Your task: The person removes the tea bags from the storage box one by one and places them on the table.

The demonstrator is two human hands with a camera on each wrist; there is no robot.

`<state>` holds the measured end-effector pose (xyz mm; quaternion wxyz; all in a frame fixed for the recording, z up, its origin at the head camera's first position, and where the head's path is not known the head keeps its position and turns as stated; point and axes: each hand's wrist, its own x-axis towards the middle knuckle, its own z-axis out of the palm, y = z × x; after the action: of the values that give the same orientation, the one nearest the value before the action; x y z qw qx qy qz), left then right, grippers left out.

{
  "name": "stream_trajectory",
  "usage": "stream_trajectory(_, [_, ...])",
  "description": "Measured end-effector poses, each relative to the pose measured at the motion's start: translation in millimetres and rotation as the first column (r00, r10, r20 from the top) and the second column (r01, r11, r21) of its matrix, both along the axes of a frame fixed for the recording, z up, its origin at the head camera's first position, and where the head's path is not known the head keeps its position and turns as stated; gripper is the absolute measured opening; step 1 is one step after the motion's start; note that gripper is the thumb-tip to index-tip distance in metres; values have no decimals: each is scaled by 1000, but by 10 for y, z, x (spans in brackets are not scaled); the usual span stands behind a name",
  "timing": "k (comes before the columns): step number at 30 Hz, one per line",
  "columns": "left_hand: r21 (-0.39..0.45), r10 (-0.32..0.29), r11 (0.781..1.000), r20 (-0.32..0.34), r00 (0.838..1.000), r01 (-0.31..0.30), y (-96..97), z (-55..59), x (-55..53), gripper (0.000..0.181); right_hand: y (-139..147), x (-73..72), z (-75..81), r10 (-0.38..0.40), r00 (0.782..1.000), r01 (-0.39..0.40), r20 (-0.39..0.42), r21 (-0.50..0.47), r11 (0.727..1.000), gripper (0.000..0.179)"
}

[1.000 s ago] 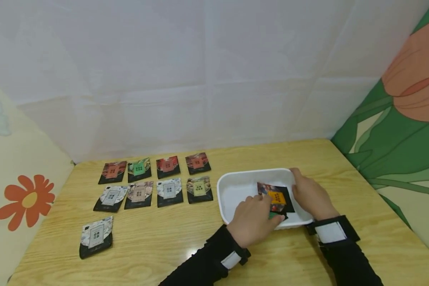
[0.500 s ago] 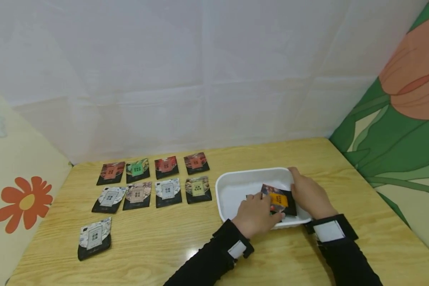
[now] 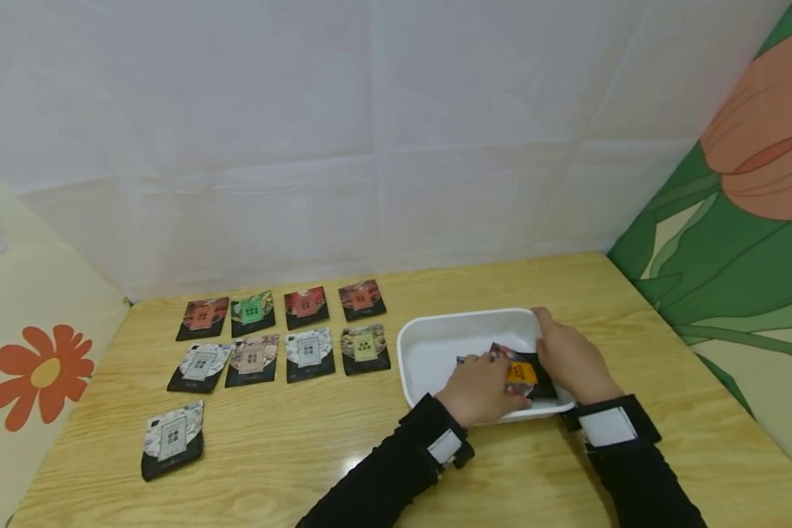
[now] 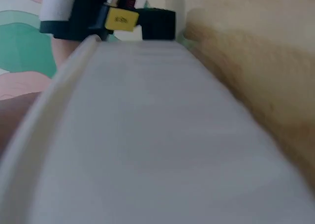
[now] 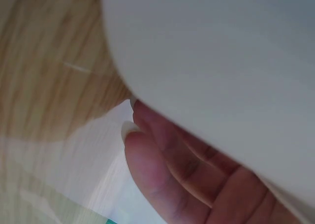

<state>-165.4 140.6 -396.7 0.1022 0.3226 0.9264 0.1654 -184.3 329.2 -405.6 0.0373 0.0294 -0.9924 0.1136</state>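
The white plastic tray (image 3: 435, 350) lies on the table with dark packets inside at its right end. My left hand (image 3: 480, 389) reaches over its front rim and grips a packet with an orange label (image 3: 524, 372), thumb on the near side. Another packet's edge (image 3: 463, 359) peeks out left of the fingers. At the tray's right end, my right hand (image 3: 574, 363) holds the wall. The right wrist view shows its fingers (image 5: 152, 160) curled up against the tray's underside (image 5: 221, 76). In the left wrist view the tray's outer wall (image 4: 157, 135) hides the left hand's fingers.
Several flat packets lie in two rows at the back left, among them a green-labelled one (image 3: 253, 313) and a yellow-labelled one (image 3: 366, 349). A single white-and-black packet (image 3: 173, 440) lies nearer the front left. A white cloth (image 3: 257, 161) hangs behind the wooden table (image 3: 290, 455).
My left hand has shifted slightly right and away from me inside the tray, and the orange-labelled packet has slid right with it. My right hand keeps its hold on the tray's end.
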Motion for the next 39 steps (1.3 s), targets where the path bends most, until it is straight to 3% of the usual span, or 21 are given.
stream_trajectory(5, [-150,40,987,-126,991,-58,88,30,-40,55,-4,-5,5,1,1000,-1,-21,12,1000,47])
stream_trajectory(8, [-187,29,980,-175,984,-62,117,26,-44,46,-7,-12,3,3,1000,-3,-11,11,1000,47])
stream_trajectory(11, [-198,-5,979,-213,977,-39,131,19,-38,49,-11,-22,8,0,1000,0,1,8,1000,47])
stream_trajectory(17, [-274,-91,962,-343,935,-7,154,10,-17,65,-14,-19,31,-15,1000,15,21,-4,1000,46])
stream_trajectory(21, [-300,-135,954,-393,910,12,170,8,-11,57,-11,-4,23,-14,1000,14,5,-2,1000,45])
stream_trajectory(24, [-299,-187,953,-431,883,56,169,-6,-9,46,-17,-2,8,-10,1000,10,-1,1,1000,45])
stream_trajectory(31, [-275,-283,949,-542,791,152,147,-40,-6,25,-23,-15,8,-25,999,25,28,1,1000,47])
stream_trajectory(35, [-251,-263,959,-626,734,130,133,-47,3,19,-22,-16,12,-28,999,28,26,1,1000,47])
stream_trajectory(39, [-195,-205,976,-678,706,97,106,-57,11,16,-17,-4,4,-15,1000,15,0,-3,1000,45])
